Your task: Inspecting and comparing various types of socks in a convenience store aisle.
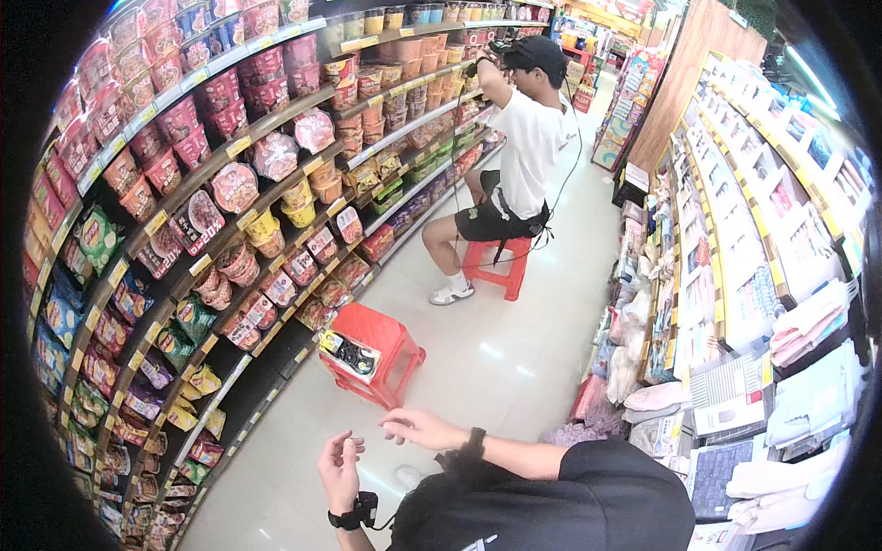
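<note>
My left hand (pixel 339 468) is raised in front of my body, fingers slightly curled and apart, with nothing in it; a black band with a small device circles its wrist. Close by on its right, my right hand (pixel 420 428) points towards it, empty, with loosely bent fingers and a black band at the wrist. The two hands do not touch. Just beyond them stands a red plastic stool (pixel 372 327), bearing a yellow-and-black package (pixel 350 355) near its edge.
Shelves of instant noodle cups (pixel 234 186) and chip bags (pixel 96 237) line the left side. Ahead, a person (pixel 530 131) in a white shirt sits on another red stool (pixel 497 265), facing the shelves, arms raised. Shelves of packaged textiles (pixel 813 406) run along the right. Pale floor tiles (pixel 482 365) lie between.
</note>
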Motion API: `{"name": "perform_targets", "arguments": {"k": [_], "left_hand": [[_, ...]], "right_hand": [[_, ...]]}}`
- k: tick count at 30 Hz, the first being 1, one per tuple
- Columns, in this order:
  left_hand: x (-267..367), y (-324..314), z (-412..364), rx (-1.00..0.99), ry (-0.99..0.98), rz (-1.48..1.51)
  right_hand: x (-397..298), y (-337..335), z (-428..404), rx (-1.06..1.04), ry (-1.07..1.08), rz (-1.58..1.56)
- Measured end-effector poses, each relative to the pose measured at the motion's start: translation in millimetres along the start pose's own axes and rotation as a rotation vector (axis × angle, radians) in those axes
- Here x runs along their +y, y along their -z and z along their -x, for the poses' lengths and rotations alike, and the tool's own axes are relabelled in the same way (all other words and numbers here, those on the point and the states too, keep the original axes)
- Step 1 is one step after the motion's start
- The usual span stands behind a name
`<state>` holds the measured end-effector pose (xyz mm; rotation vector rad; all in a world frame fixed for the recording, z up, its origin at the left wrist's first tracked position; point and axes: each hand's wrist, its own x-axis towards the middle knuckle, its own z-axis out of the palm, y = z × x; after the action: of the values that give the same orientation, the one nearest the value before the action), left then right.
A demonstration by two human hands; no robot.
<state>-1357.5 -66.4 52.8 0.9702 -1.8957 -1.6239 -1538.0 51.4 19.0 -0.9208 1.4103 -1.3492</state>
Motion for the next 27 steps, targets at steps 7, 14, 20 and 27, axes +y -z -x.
{"name": "perform_targets", "arguments": {"k": [7,14,20,27], "left_hand": [[-2.6,16.0,1.6,-0.028,-0.020,0.037],[-2.8,22.2,2.0,-0.008,-0.007,0.046],[-4.5,28.9,-0.4,-0.009,-0.025,0.035],[-1.6,33.0,-3.4,-0.002,-0.008,0.054]], "right_hand": [[-2.3,-15.0,-2.2,0.003,0.005,0.013],[-5.2,-21.9,-10.7,-0.014,0.024,0.042],[-5.7,-25.2,-17.0,-0.014,0.044,0.042],[-8.1,-25.8,-20.3,-0.023,0.038,0.036]]}}
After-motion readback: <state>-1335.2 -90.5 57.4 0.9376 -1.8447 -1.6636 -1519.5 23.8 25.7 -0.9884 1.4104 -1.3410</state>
